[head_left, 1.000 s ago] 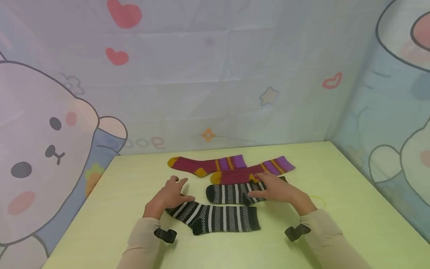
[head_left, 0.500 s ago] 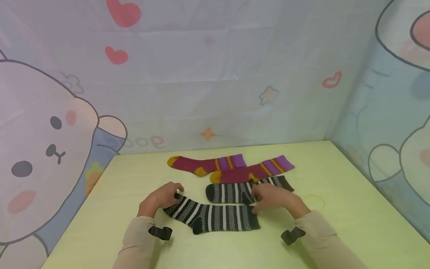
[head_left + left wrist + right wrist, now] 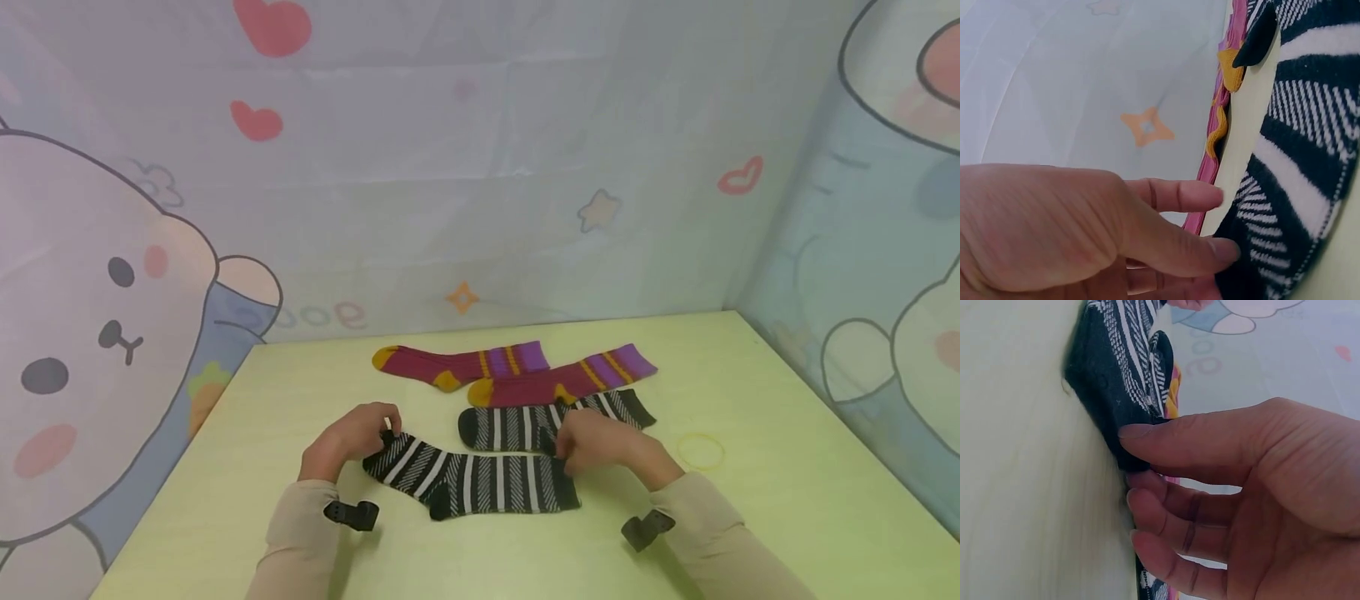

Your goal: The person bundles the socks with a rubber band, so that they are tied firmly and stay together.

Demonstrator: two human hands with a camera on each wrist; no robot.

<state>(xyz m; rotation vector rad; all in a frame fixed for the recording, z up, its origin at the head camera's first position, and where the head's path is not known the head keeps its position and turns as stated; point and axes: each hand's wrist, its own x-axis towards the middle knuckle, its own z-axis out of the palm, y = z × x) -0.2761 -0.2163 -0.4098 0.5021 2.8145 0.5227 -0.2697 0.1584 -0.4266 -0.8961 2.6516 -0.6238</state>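
Note:
A black-and-white striped sock (image 3: 495, 483) lies lengthwise across the table, nearest the person. At its toe my left hand (image 3: 358, 433) pinches the black tip; the left wrist view shows the thumb (image 3: 1225, 250) on the fabric. My right hand (image 3: 600, 442) pinches the upper corner of the black cuff (image 3: 1107, 394) between thumb and fingertips. Just behind lies a matching striped sock (image 3: 510, 428), partly covered by the right hand. Farther back are two maroon socks with purple cuffs, the left maroon sock (image 3: 420, 364) and the right maroon sock (image 3: 525, 388).
A thin yellow ring-shaped band (image 3: 701, 451) lies on the pale yellow table (image 3: 795, 500), right of the right hand. A cartoon-printed cloth backdrop (image 3: 420, 167) rises behind the table and along its sides.
Both hands have come down onto the near striped sock, the left moving left to the toe, the right lowering to the cuff. Both now pinch it. The other socks lie as before.

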